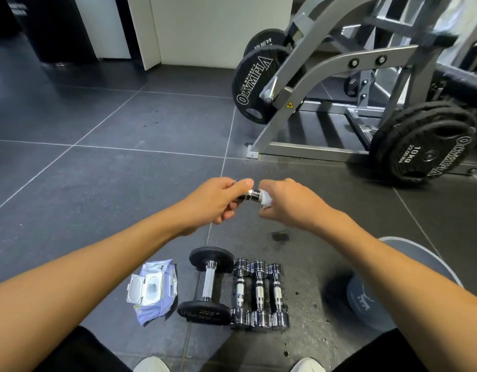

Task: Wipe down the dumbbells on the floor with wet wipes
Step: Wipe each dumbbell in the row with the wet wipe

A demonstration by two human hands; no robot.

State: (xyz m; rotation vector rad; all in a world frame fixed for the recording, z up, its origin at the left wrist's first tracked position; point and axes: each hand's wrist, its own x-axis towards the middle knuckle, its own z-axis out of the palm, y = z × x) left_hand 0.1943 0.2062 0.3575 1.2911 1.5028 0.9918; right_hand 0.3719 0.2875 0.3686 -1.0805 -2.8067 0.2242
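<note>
A small chrome dumbbell (250, 196) is held up in the air between both hands. My left hand (217, 201) grips one end of it. My right hand (285, 201) holds a white wet wipe (265, 199) wrapped round the other end. On the floor below lie a black-plated dumbbell (206, 285) and three small chrome dumbbells (259, 291) side by side. The wet wipes pack (154, 289) lies left of them with its lid flipped open.
A grey weight machine frame (326, 76) loaded with black plates (254, 87) stands at the back right. Another black plate (425, 145) leans at the right. A grey-blue round object (366, 296) sits on the floor under my right forearm. My white shoes (151, 365) show at the bottom.
</note>
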